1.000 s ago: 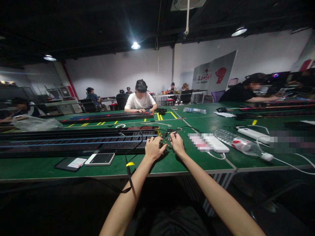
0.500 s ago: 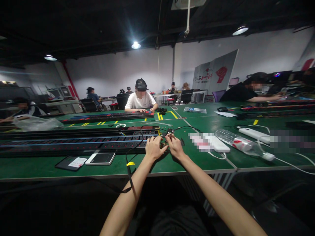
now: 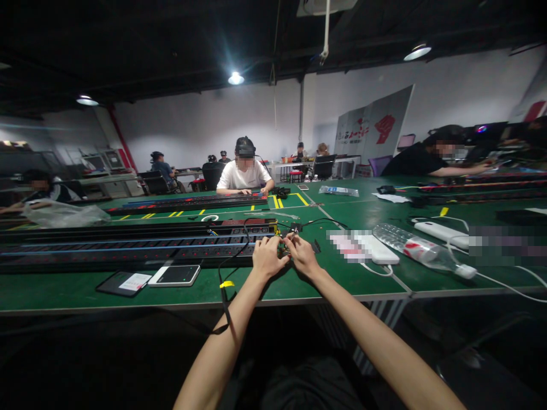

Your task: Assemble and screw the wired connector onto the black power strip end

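A long black socket strip (image 3: 171, 254) with straight blue rails lies on the smooth green counter (image 3: 352, 212), its right end beside the left hand (image 3: 268, 257). The right hand (image 3: 303, 256) curls close by, fingers bent like the left's; I cannot tell whether either is clamped on anything. Outward lie a flat, rectangular white-edged device (image 3: 176, 276), a clear plastic bottle (image 3: 412, 246) and a crumpled translucent bag (image 3: 64, 219).

The hands (image 3: 269, 256) and forearms (image 3: 363, 316) are bare, the clothing (image 3: 294, 378) dark and faintly creased.
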Demonstrator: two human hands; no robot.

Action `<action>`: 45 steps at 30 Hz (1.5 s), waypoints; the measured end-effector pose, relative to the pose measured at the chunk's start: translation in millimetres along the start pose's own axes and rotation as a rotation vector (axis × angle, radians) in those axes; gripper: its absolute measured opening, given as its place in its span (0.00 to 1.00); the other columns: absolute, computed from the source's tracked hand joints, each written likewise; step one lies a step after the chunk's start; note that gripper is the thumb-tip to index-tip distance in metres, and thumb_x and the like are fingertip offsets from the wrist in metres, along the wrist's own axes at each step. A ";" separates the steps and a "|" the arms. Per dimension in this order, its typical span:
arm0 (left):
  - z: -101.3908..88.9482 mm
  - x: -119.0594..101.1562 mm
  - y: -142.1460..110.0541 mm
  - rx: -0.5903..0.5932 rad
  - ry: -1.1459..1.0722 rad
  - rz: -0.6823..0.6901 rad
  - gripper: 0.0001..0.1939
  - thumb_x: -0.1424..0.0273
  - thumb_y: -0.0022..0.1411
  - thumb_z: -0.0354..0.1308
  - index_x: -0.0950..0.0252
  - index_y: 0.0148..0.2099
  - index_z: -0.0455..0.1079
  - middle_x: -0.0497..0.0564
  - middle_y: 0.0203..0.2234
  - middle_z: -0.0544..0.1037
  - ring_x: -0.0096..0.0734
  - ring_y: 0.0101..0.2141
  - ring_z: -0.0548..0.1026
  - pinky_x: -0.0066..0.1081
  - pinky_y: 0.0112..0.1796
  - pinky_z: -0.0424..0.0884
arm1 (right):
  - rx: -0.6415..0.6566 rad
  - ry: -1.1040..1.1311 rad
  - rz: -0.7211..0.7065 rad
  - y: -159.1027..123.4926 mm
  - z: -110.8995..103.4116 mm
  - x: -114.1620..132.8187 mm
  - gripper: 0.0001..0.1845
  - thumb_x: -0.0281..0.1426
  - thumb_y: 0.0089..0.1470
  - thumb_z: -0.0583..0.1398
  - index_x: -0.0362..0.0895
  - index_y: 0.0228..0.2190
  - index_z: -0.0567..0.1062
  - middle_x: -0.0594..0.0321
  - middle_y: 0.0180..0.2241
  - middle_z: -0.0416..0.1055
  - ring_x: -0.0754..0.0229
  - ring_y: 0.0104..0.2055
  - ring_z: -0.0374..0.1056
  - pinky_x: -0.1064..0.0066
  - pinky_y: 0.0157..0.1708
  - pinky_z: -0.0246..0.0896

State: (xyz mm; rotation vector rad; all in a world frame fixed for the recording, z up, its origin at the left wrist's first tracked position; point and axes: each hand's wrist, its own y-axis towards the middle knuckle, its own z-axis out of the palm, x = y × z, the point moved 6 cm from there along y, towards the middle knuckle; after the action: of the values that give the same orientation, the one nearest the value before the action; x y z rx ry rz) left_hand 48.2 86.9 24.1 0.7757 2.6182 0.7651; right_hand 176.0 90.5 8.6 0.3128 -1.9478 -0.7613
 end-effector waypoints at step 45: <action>0.7 1.2 0.2 -0.022 -0.012 0.008 0.20 0.54 0.58 0.62 0.59 0.48 0.68 0.50 0.44 0.77 0.43 0.46 0.70 0.41 0.47 0.62 | 0.084 0.401 0.486 10.2 24.5 -64.7 0.24 0.52 0.42 0.62 0.44 0.21 0.67 0.69 0.15 0.62 0.68 0.17 0.54 0.75 0.17 0.47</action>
State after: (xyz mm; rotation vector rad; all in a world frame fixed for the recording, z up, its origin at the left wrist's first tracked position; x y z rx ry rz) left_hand 47.6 88.0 23.5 0.7821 2.5931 0.7879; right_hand 187.1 140.8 -38.6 0.0287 -1.5825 -0.2724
